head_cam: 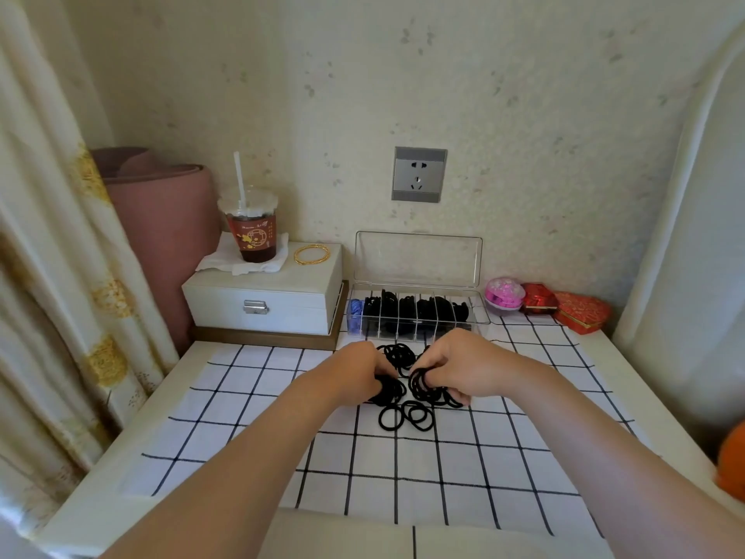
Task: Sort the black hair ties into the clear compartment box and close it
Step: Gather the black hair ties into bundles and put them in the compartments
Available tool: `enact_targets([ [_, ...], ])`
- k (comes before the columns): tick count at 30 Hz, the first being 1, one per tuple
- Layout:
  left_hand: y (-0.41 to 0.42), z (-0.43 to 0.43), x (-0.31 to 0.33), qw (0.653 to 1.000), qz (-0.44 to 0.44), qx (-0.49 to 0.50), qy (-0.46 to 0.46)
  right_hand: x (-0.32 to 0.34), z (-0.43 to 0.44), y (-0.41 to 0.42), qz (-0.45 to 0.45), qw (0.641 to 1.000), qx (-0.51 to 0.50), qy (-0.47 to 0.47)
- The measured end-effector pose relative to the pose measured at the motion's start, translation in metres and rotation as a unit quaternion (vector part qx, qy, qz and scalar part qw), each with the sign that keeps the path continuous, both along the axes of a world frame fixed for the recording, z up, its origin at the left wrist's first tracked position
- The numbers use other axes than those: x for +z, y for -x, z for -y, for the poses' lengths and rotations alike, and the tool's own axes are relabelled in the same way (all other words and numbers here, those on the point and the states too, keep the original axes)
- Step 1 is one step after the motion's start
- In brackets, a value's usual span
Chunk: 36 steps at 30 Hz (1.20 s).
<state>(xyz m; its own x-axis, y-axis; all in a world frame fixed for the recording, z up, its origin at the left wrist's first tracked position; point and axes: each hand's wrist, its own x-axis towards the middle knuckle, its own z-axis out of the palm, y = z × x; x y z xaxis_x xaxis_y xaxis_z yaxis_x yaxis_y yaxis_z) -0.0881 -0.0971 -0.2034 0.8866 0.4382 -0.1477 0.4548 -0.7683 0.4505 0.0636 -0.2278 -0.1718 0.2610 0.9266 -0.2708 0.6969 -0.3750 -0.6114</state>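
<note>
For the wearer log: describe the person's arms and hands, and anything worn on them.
Nothing worn shows: no sleeves, gloves, watch or bracelet, right down to the frame edge. The left hand and right hand carry no visible rings or markings, though their fingertips are partly hidden among the hair ties.

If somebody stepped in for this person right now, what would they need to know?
Left hand: grips a bunch of black elastic hair ties.
Right hand: pinches several more.
The rest lie piled between the hands on the white checked cloth.
The clear plastic compartment box sits behind the pile, its lid standing open.
Done: several compartments hold black ties.
Left: box the pile, shut the lid.
</note>
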Motion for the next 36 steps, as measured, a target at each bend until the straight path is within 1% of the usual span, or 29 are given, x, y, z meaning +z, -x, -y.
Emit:
enact_targets([
  [3,-0.002,0.0,-0.001,1.0,-0.004,0.006,-0.028,-0.005,0.0,0.005,0.044,0.997,0.043,0.038],
  [5,-0.001,0.0,-0.001,1.0,-0.01,0.017,-0.02,-0.009,-0.002,0.01,0.096,0.991,0.079,0.058],
  [7,0.0,-0.001,0.002,0.999,0.006,0.036,0.006,-0.012,-0.003,0.015,0.153,0.981,0.106,0.063],
  [9,0.002,-0.005,0.007,0.997,0.037,0.06,0.039,-0.013,-0.004,0.019,0.191,0.974,0.112,0.055],
  [12,0.009,-0.009,0.013,0.989,0.062,0.092,0.1,-0.016,-0.006,0.026,0.215,0.971,0.099,0.047],
  [14,0.013,-0.009,0.013,0.985,0.066,0.099,0.126,-0.018,-0.007,0.027,0.216,0.97,0.092,0.06],
  [16,0.017,-0.008,0.011,0.98,0.073,0.104,0.154,-0.021,-0.008,0.027,0.203,0.973,0.084,0.066],
  [19,0.017,-0.006,0.009,0.971,0.091,0.129,0.181,-0.017,-0.006,0.022,0.152,0.987,0.052,0.025],
  [21,0.018,-0.004,0.008,0.963,0.108,0.151,0.196,-0.008,-0.005,0.017,0.073,0.997,0.01,-0.01],
  [23,0.017,-0.001,0.008,0.957,0.118,0.163,0.209,0.001,-0.003,0.015,-0.016,0.998,-0.034,-0.052],
  [26,0.013,0.003,0.009,0.959,0.112,0.158,0.208,0.009,-0.002,0.018,-0.13,0.982,-0.075,-0.114],
  [28,0.009,0.004,0.01,0.954,0.117,0.147,0.233,0.009,-0.001,0.024,-0.192,0.969,-0.089,-0.125],
  [30,0.006,0.006,0.011,0.944,0.13,0.135,0.271,0.006,-0.002,0.028,-0.2,0.968,-0.095,-0.119],
  [36,0.007,0.006,0.017,0.907,0.122,0.115,0.386,0.002,-0.005,0.029,-0.118,0.975,-0.137,-0.129],
])
